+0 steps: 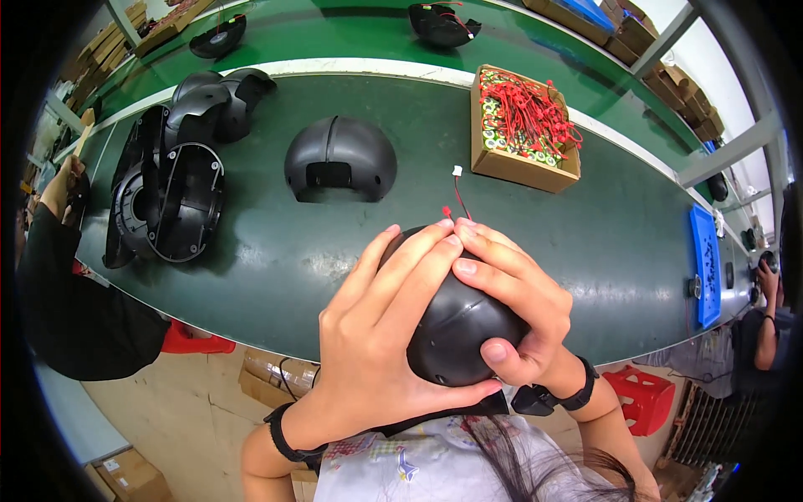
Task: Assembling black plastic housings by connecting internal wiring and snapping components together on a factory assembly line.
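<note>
Both my hands clasp a rounded black plastic shell [458, 330] at the table's near edge. My left hand [368, 322] covers its left side, fingers pointing away from me and thumb along the near side. On the right, my right hand [535, 305] wraps over the shell, its thumb pressed on the surface. Fingertips of both hands meet at the far end. Beyond them a thin lead with a white connector [457, 171] and a small red connector [447, 212] stick out; where they attach is hidden.
A domed black shell [340, 155] stands farther back, with several more shells [191, 201] to its left. A cardboard box [523, 173] holds green-wrapped cells with red wires. Far right lies a blue tray [705, 268]. Other people's hands show at both sides. Beyond runs a green surface [335, 38].
</note>
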Demonstrator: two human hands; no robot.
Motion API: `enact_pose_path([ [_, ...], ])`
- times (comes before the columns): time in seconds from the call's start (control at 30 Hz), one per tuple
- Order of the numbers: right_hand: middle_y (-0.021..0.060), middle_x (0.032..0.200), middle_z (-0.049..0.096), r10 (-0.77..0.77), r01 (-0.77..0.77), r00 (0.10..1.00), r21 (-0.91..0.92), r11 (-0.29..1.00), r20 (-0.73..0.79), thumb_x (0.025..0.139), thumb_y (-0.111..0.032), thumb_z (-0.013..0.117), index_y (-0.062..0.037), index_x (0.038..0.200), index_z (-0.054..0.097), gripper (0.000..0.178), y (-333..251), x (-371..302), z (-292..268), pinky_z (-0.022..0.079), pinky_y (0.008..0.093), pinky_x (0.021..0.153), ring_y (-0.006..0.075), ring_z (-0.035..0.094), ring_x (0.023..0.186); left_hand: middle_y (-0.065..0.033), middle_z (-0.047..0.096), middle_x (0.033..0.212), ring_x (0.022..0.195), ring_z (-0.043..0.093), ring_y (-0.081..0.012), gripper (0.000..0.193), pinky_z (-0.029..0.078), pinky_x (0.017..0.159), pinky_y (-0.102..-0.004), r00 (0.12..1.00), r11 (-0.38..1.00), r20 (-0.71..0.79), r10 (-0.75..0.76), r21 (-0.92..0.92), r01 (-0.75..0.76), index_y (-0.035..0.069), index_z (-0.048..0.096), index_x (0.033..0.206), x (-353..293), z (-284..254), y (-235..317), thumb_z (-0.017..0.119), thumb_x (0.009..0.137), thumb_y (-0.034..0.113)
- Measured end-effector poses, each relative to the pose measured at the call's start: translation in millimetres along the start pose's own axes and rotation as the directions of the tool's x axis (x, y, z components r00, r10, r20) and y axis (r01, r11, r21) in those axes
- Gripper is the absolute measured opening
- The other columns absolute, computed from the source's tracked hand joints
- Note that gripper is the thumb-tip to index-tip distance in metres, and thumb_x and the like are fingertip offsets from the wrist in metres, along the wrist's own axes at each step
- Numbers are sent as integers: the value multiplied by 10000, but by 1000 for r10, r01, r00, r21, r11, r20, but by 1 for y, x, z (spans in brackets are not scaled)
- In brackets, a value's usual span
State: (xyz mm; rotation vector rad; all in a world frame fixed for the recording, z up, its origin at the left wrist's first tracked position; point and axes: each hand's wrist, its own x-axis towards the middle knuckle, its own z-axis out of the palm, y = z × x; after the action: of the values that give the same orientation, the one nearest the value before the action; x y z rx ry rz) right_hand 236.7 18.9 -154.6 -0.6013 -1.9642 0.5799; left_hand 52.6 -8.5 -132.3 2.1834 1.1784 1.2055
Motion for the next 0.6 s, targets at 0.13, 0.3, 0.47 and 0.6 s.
enact_pose_path([
  [0.13, 277, 1204, 607, 20, -20, 1000, 15, 1000, 11, 780, -294, 630, 71, 1149, 646, 519, 4, 3, 0, 429, 493, 1012, 429, 571, 1160, -189, 564, 1287, 1162, 566, -377, 980, 431, 1019, -485, 1000, 1000, -8, -14, -27, 14, -16, 511, 1286, -2, 2, -6, 895, 486, 400],
  [0.3, 275, 1200, 610, 55, -52, 998, 114, 992, -24, 819, -325, 610, 68, 1137, 650, 507, 6, -1, -4, 412, 508, 1015, 436, 572, 1153, -225, 519, 1328, 1187, 551, -373, 999, 432, 1014, -472, 960, 864, -231, -157, -504, 20, -5, 474, 1327, -16, 21, -19, 888, 516, 408],
  [0.47, 221, 1349, 493, 251, -278, 961, 451, 848, 119, 821, -300, 633, 15, 1267, 541, 554, 6, -9, -2, 231, 522, 1124, 376, 377, 1338, -272, 470, 1345, 1250, 480, -401, 960, 388, 1033, -454, 977, 929, -180, -112, -367, 39, -32, 450, 1338, -23, 28, -29, 872, 575, 371],
  [0.6, 223, 1367, 484, 273, -327, 945, 472, 819, 181, 796, -260, 678, 13, 1277, 535, 571, -1, 2, -5, 251, 511, 1121, 366, 379, 1345, -263, 493, 1311, 1225, 501, -398, 935, 407, 1017, -457, 977, 909, -170, -125, -415, 43, -35, 463, 1326, -21, 25, -28, 865, 586, 371],
])
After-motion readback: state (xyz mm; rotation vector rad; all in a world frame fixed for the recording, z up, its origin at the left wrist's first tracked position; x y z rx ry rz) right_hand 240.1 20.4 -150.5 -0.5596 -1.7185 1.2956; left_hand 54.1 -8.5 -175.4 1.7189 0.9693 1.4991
